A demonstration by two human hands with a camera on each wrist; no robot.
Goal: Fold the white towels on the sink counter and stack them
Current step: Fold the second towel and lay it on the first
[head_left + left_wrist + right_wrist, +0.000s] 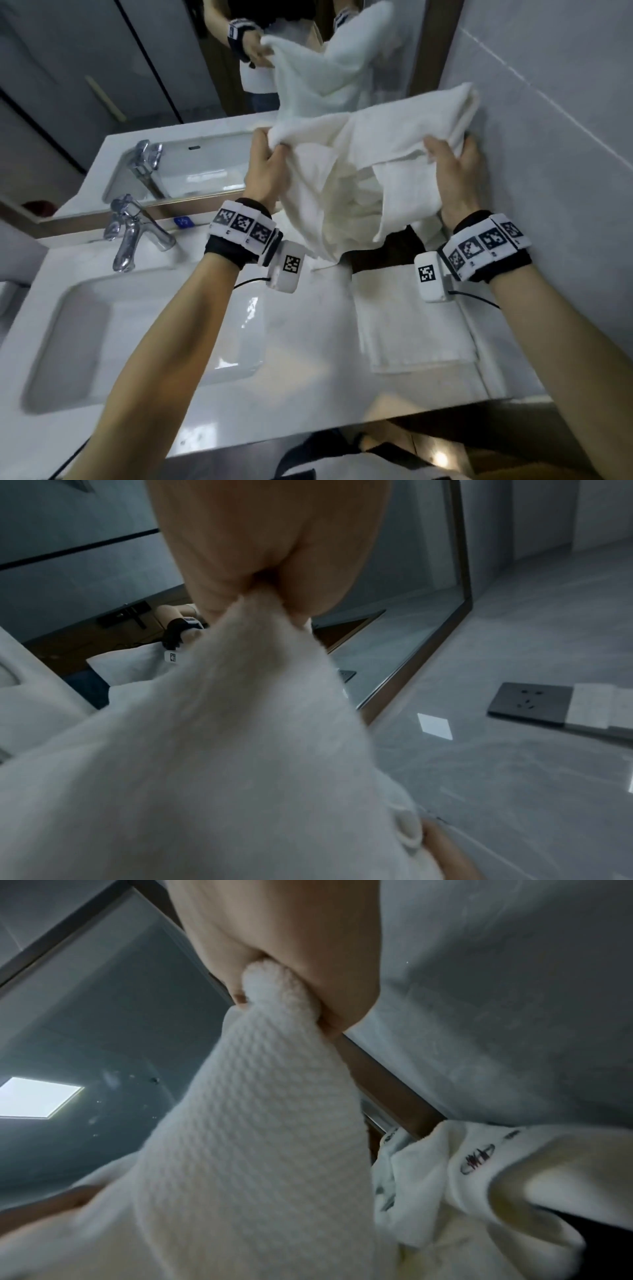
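Left hand point(265, 171) pinches one top corner of the raised towel point(346, 192), right hand point(457, 178) grips the other, and the cloth hangs between them above the bench point(298, 370), crumpled and sagging in the middle. So this one is lifted but not yet folded. At five o'clock from it, one folded towel point(411, 325) lies flat on the bench; that looks like the start of the stack. At one o'clock, against the wall, more white cloth point(455, 102) is bunched up, apparently waiting. My read: about one done, one in hand, at least one left, and the stacking barely begun.
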